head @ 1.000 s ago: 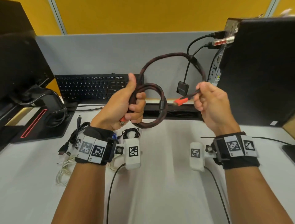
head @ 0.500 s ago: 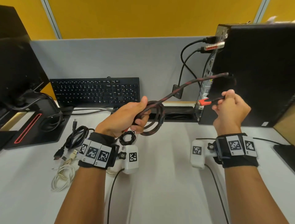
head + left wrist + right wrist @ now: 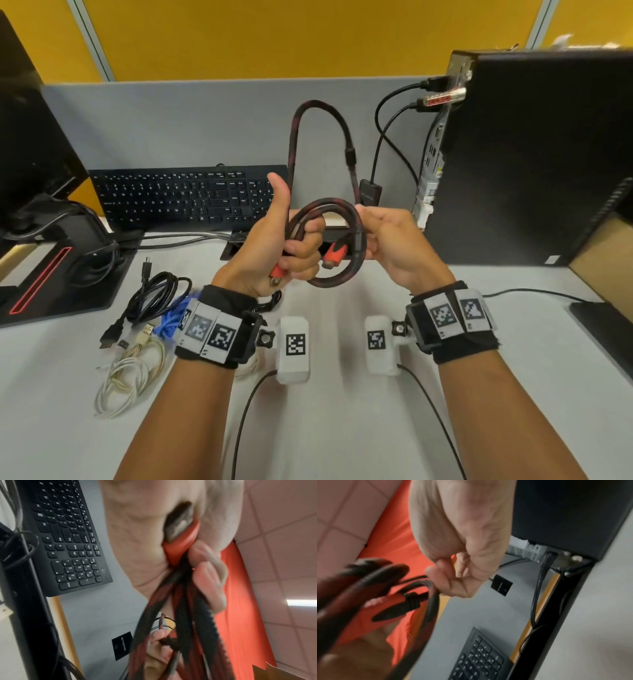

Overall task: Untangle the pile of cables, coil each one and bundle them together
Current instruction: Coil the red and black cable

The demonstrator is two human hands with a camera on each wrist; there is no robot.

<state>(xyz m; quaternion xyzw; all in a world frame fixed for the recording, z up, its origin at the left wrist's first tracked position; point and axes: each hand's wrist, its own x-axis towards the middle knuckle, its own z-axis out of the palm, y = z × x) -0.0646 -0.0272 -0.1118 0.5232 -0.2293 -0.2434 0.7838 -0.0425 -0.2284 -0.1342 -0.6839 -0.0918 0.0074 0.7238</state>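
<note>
A red-and-black braided cable [image 3: 356, 260] is wound in loops in front of me, above the desk. My left hand [image 3: 301, 246] grips the loops in a fist with the thumb up. One red plug [image 3: 277, 272] pokes out below that fist and shows close up in the left wrist view [image 3: 181, 545]. My right hand [image 3: 373, 233] pinches the right side of the coil [image 3: 433, 599]. The other red plug [image 3: 335, 253] hangs inside the coil. A tall loop [image 3: 315, 102] of the same cable stands up above both hands.
On the desk to the left lie a coiled black cable [image 3: 154, 294], a blue cable [image 3: 171, 318] and a white cable [image 3: 130, 377]. A keyboard [image 3: 191, 198] leans at the back. A black computer tower [image 3: 531, 154] stands right, a monitor base [image 3: 51, 274] left.
My right hand has swung left from beside the tower to the coil in my left hand. The stretched cable end now forms a tall loop, and its red plug hangs inside the coil.
</note>
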